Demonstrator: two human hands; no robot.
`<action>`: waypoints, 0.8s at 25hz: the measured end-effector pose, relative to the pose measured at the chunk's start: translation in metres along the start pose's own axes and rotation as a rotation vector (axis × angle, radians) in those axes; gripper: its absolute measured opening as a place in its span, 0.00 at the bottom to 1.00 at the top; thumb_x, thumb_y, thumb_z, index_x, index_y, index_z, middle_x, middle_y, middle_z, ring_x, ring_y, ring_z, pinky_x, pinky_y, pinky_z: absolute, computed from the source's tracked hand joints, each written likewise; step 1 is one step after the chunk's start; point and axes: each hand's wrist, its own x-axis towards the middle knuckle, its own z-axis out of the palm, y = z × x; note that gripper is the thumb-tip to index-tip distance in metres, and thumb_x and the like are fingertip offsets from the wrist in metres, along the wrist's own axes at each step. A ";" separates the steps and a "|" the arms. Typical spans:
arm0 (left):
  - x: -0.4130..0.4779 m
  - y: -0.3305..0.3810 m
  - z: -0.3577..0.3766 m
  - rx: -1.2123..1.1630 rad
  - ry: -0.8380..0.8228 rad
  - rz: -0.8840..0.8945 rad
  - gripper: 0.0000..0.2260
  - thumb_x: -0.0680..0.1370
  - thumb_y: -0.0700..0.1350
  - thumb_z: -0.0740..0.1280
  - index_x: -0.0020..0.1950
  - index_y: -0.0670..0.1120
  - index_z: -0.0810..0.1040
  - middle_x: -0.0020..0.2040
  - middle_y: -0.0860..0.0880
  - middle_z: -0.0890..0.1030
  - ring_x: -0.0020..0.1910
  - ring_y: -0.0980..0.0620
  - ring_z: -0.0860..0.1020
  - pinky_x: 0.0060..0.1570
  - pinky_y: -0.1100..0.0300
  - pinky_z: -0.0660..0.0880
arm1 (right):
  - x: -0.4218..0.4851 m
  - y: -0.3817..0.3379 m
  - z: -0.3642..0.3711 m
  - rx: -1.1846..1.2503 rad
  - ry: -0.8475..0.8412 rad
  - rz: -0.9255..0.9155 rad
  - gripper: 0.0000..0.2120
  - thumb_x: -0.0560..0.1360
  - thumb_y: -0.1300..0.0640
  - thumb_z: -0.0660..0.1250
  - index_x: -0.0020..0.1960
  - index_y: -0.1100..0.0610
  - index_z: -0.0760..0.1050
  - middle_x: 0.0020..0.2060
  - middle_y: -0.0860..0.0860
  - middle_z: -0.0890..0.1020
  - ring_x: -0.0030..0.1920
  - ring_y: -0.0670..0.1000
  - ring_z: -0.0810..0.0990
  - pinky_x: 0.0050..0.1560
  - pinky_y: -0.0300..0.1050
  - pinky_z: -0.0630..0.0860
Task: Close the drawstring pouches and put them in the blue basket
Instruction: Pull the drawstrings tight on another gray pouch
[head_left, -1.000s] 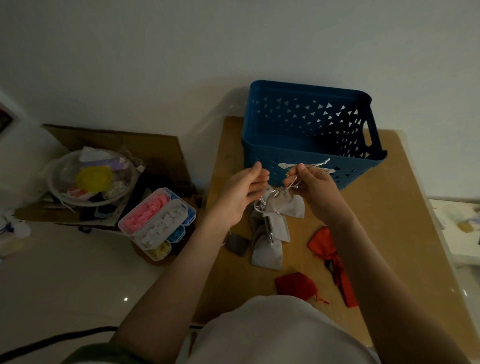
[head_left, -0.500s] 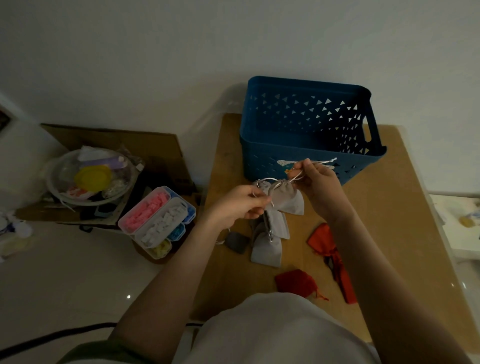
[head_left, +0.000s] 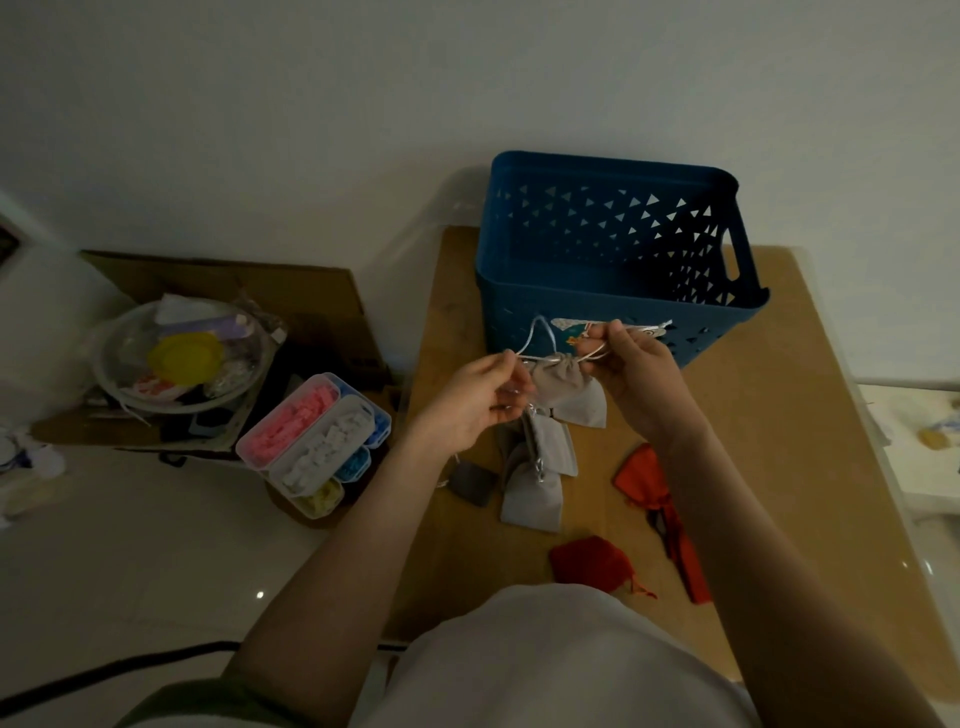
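Blue plastic basket (head_left: 613, 291) with triangle cut-outs stands on the brown worktop (head_left: 779, 415), just behind both grips. Loose grey fabric pouches (head_left: 535, 493) lie below the grips, red fabric pouches (head_left: 592, 564) nearer the person. A small grey drawstring pouch (head_left: 566, 387) hangs between the grips, mouth gathered. The left hand (head_left: 483, 400) pinches one silver cord (head_left: 540, 332) loop, and the right hand (head_left: 639, 379) pinches the other.

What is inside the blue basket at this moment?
Only the inner walls of the blue basket, with their triangle holes, are visible; no pouch is seen inside. The near wall and the dim light hide part of the bottom, so something low could be there.
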 end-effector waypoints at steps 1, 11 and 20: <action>-0.001 0.001 -0.002 -0.049 0.005 0.020 0.12 0.82 0.48 0.57 0.43 0.46 0.75 0.38 0.49 0.77 0.37 0.54 0.75 0.42 0.60 0.73 | 0.000 0.001 -0.002 -0.024 -0.006 0.000 0.14 0.83 0.56 0.53 0.49 0.62 0.74 0.38 0.53 0.82 0.37 0.49 0.79 0.39 0.38 0.77; -0.003 0.003 -0.002 -0.311 0.064 0.186 0.15 0.80 0.40 0.56 0.33 0.45 0.66 0.46 0.48 0.82 0.49 0.53 0.79 0.54 0.59 0.72 | 0.001 0.010 -0.001 -0.075 -0.010 -0.004 0.15 0.83 0.56 0.52 0.50 0.60 0.76 0.38 0.52 0.82 0.39 0.48 0.81 0.41 0.39 0.77; 0.000 0.012 0.010 -0.342 0.103 0.236 0.12 0.82 0.44 0.57 0.39 0.44 0.71 0.44 0.43 0.80 0.45 0.48 0.80 0.47 0.55 0.76 | -0.007 0.004 0.026 -0.477 -0.299 0.012 0.09 0.72 0.63 0.71 0.51 0.62 0.75 0.52 0.50 0.74 0.49 0.47 0.77 0.49 0.41 0.76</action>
